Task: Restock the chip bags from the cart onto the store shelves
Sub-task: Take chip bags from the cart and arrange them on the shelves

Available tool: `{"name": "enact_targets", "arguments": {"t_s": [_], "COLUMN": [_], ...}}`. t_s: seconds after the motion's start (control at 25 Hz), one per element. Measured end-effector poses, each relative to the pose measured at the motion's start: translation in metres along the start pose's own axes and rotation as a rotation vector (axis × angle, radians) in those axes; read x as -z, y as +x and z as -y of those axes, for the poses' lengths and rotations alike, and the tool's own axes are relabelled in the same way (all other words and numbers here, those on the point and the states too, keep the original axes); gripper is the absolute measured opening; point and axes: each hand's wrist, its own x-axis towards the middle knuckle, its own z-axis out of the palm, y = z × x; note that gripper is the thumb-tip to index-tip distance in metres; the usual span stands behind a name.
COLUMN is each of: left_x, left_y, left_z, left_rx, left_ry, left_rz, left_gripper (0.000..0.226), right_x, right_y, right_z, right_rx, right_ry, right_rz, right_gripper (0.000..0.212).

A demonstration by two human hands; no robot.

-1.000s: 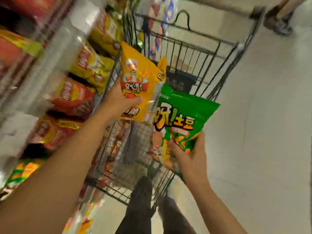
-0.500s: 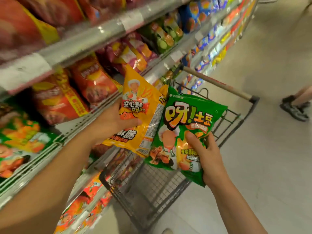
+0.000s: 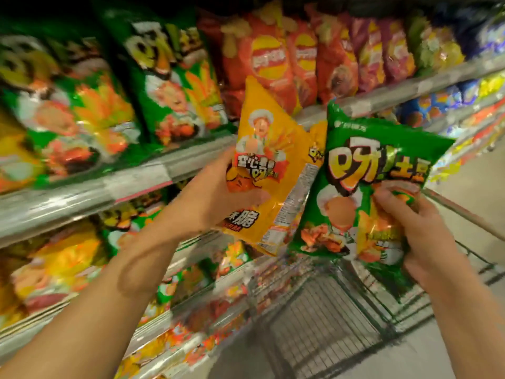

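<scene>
The left hand (image 3: 210,195) grips a yellow chip bag (image 3: 276,170) (cartoon chef printed on it) — beside it, the right hand (image 3: 418,231) grips a green chip bag (image 3: 363,187) with bold lettering, above a wire cart (image 3: 322,324); blurred, seemingly full shelves (image 3: 136,176) behind.

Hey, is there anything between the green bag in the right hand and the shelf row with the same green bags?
Partly. The yellow bag, held in the left hand, hangs between the green bag in the right hand and the matching green bags on the upper-left shelf. Nothing else visible blocks the way.
</scene>
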Motion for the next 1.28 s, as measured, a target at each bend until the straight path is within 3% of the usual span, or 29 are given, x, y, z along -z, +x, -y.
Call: {"name": "enact_targets", "arguments": {"t_s": [0.2, 0.4, 0.56, 0.72, 0.88, 1.04, 1.2, 1.28], "left_x": [0.085, 0.161, 0.203, 0.245, 0.280, 0.297, 0.290, 0.283], "left_y": [-0.076, -0.137, -0.174, -0.203, -0.215, -0.210, -0.196, -0.194], "left_z": [-0.041, -0.067, -0.086, -0.115, -0.156, -0.186, -0.199, -0.198], "left_rx": [-0.134, -0.209, -0.169, -0.160, -0.167, -0.155, -0.169, -0.146], "left_ry": [0.057, 0.225, 0.214, 0.059, 0.044, 0.002, 0.012, 0.017], "left_rz": [-0.215, -0.300, -0.359, -0.435, -0.635, -0.798, -0.882, -0.893], "left_gripper": [0.050, 0.072, 0.072, 0.055, 0.040, 0.059, 0.060, 0.066], "right_x": [-0.082, -0.160, -0.213, -0.268, -0.325, -0.381, -0.420, -0.432], "right_y": [-0.034, -0.068, -0.080, -0.070, -0.048, -0.013, 0.026, 0.046], "right_z": [0.052, 0.104, 0.155, 0.206, 0.261, 0.300, 0.306, 0.300], "right_rx": [0.160, 0.262, 0.336, 0.412, 0.489, 0.464, 0.391, 0.330], "right_ry": [-0.039, -0.075, -0.051, 0.012, 0.121, 0.246, 0.197, 0.170], "right_rz": [0.134, 0.302, 0.392, 0.503, 0.612, 0.662, 0.711, 0.745], "right_gripper": [0.030, 0.065, 0.046, 0.035, 0.023, 0.035, 0.050, 0.047]}}
